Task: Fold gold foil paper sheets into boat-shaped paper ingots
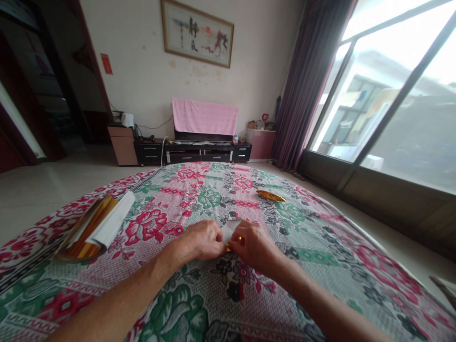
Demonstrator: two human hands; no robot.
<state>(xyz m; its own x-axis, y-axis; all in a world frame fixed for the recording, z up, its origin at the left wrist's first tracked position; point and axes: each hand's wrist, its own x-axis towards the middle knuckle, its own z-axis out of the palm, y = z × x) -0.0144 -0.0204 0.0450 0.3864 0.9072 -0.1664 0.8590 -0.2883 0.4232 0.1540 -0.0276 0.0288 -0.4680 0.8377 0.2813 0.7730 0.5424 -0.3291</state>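
Note:
Over the middle of the cloth, my left hand point(204, 239) and my right hand point(254, 242) are close together, fingers pinched on one small paper sheet point(231, 230). The sheet's pale side faces up between them, and bits of its gold side show at my fingertips. Most of its near edge is hidden by the fingers. Beyond my right hand lies a folded gold paper piece point(270, 195), slim and pointed at both ends. To the left of my left hand rests a curled stack of gold and white paper sheets point(98, 225), apart from both hands.
A floral tablecloth point(181, 285) in red, green and grey covers the rounded surface under my hands. Beyond it stand a low black cabinet point(199, 156) and a screen draped with a pink cloth point(204, 115). A purple curtain point(295, 95) hangs beside the window at right.

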